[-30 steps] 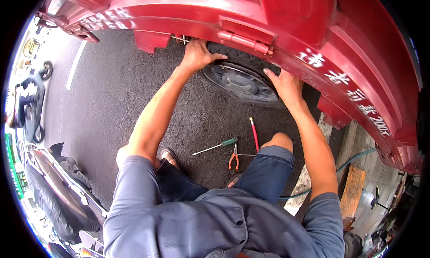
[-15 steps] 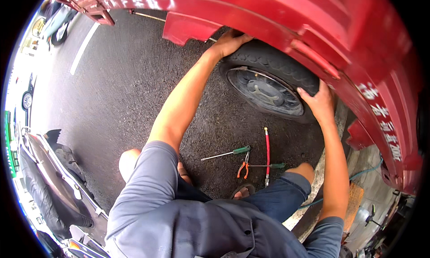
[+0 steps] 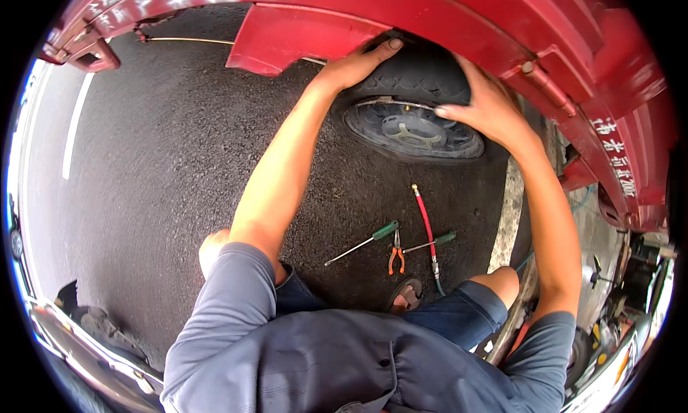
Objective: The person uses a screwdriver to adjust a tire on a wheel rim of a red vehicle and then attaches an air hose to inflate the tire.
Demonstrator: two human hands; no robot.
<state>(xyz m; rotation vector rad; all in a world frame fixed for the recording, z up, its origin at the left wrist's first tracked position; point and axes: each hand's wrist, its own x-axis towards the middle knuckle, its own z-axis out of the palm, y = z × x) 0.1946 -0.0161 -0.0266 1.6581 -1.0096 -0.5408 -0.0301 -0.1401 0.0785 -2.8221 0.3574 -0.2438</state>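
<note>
A black wheel [image 3: 421, 130] with a dusty metal rim stands partly under a red vehicle body. My left hand [image 3: 356, 67] clasps the upper left of its tyre, thumb on the tread and the other fingers hidden behind. From the upper right my right hand [image 3: 487, 105] grips the same tyre, its thumb stretched toward the rim edge. On the asphalt between the wheel and my feet lie two green-handled screwdrivers, one on the left [image 3: 365, 242] and one on the right [image 3: 437, 239]. Orange-handled pliers [image 3: 396, 255] and a red hose [image 3: 426, 223] with metal ends lie among them.
The red vehicle body [image 3: 473, 26] overhangs the wheel, with a red flap [image 3: 287, 36] left of it. A pale kerb line [image 3: 509, 219] runs on the right. Parked motorbikes [image 3: 93, 341] stand at lower left, and assorted gear [image 3: 631, 298] lies at the far right.
My right hand has shifted left and up over the tyre. The wheel appears higher and a little left in the view, its rim more foreshortened. The viewpoint has also shifted.
</note>
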